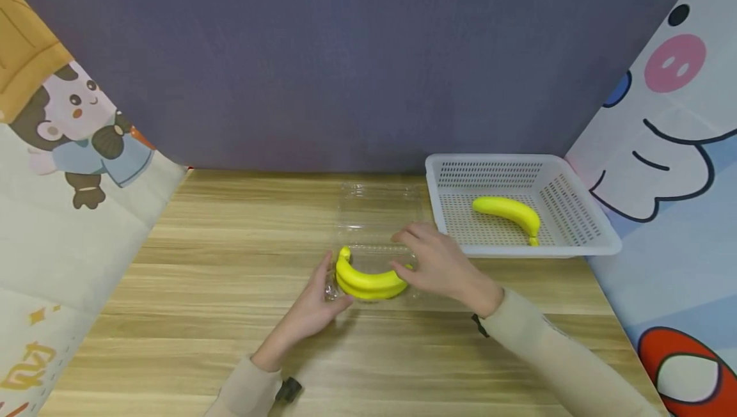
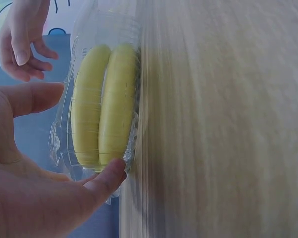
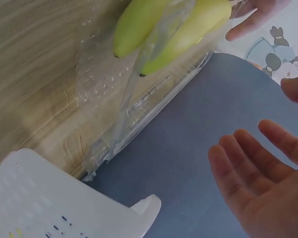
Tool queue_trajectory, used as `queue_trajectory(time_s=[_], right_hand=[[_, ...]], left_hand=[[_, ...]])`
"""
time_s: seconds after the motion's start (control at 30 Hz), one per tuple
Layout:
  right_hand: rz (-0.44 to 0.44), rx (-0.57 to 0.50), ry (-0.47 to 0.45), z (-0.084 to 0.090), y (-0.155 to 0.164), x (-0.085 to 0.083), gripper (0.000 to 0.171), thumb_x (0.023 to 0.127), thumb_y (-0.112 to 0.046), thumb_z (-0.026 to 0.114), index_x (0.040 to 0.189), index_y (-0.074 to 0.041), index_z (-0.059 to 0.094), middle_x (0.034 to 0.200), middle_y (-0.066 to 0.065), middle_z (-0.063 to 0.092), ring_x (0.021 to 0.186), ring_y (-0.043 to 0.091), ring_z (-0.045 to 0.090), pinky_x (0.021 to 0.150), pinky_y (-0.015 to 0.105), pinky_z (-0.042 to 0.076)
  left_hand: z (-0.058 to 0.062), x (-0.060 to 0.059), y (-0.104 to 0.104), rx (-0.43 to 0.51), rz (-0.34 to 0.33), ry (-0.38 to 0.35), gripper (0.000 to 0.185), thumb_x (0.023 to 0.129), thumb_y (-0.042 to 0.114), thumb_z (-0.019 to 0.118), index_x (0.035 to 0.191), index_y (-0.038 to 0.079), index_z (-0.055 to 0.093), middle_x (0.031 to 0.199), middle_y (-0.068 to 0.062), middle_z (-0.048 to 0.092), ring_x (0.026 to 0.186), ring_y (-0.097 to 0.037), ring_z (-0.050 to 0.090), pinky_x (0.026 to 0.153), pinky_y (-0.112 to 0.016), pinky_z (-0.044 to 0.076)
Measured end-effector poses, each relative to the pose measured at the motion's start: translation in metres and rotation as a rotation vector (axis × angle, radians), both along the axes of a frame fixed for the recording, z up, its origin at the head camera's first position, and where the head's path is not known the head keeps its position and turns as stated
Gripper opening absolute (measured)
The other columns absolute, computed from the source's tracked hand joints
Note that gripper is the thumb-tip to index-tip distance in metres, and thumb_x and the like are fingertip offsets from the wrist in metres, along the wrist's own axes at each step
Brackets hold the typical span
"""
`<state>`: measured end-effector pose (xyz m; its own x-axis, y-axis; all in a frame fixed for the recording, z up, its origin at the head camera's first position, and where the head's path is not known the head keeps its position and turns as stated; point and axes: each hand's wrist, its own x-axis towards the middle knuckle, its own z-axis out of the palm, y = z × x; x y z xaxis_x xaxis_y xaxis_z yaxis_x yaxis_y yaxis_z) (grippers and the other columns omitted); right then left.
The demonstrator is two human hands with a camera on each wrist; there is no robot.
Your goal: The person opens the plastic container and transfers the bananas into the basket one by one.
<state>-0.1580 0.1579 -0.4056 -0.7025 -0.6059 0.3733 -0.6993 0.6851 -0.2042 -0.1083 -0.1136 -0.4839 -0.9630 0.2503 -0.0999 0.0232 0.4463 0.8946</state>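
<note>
- Clear plastic hinged container (image 1: 377,252) lies on the light wood-grain worktop (image 1: 242,231), nearly straight ahead of the person, with its lid (image 1: 380,209) folded back, away from the person.
- Two curved yellow bananas (image 1: 368,284) lie side by side in the container's near half, bowed toward the person.
- Left hand (image 1: 313,307) is at the container's left end, fingers and thumb spread apart to either side of that end; in the left wrist view one digit meets the plastic beside the bananas.
- Right hand (image 1: 437,263) hovers over the container's right end, palm down, fingers apart and loosely bent, holding nothing; the right wrist view shows its fingers apart from the plastic.
- White rectangular perforated plastic basket (image 1: 495,251) stands to the right of the container, near the worktop's far edge.
- Single yellow banana (image 1: 509,208) lies on the basket's floor, right of its middle.
- Beige sleeves (image 1: 553,346) cover both forearms.
- Dark grey-blue panel (image 1: 322,65) rises behind the worktop, between cartoon-printed sheets (image 1: 679,180) on both sides.
</note>
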Motion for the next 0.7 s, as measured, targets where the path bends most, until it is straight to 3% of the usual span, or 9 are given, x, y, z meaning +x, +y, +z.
queue_trajectory(time_s=[0.33,0.7], right_hand=[[0.040,-0.002,-0.032,-0.007,-0.009,-0.002,0.041,0.086,-0.033,0.079,0.115,-0.007,0.071,0.111,0.005,0.069,0.105,0.026,0.066,0.092,0.043,0.057],[0.017,0.020,-0.101,-0.011,-0.015,-0.001,0.042,0.087,-0.037,0.077,0.117,-0.009,0.071,0.113,0.004,0.069,0.106,0.024,0.065,0.083,0.039,0.060]], left_hand=[[0.000,0.001,-0.001,-0.002,-0.003,-0.002,0.102,0.090,0.023,0.076,0.163,0.006,0.007,0.164,-0.026,0.020,0.148,-0.047,0.025,0.115,-0.068,0.025],[0.003,0.002,0.000,0.005,-0.003,-0.004,0.102,0.090,0.024,0.076,0.163,0.005,0.007,0.164,-0.027,0.020,0.147,-0.048,0.026,0.114,-0.070,0.025]])
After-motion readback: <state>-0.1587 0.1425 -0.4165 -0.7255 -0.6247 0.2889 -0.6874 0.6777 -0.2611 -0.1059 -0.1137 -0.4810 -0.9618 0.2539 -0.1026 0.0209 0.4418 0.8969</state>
